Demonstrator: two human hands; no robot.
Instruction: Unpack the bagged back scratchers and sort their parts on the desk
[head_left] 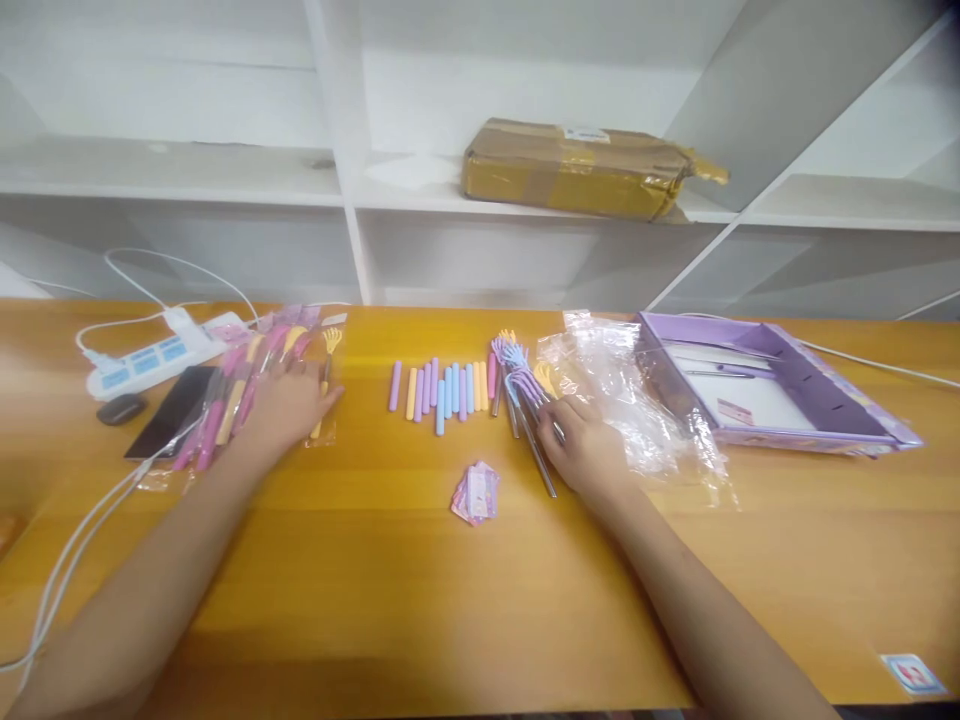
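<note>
My left hand (281,405) rests palm down over several bagged back scratchers (232,395) with pink and yellow handles. Its thumb is spread out to the right, beside a yellow-headed back scratcher (331,345) in a clear bag; the other fingers are partly hidden. On the right, my right hand (585,440) has its fingers curled around metal rods at the edge of a pile of back scratcher heads (517,365), purple, blue and yellow. Between the hands lies a row of loose handle tubes (440,400) in purple, yellow, blue and pink. Nearer me sits a small stack of printed cards (475,493).
Clear plastic bags (637,390) lie right of my right hand, beside a purple open box (847,435). A power strip (154,362), a dark phone (169,415) and white cables are at the left. Behind stands a white shelf with a taped carton (562,175).
</note>
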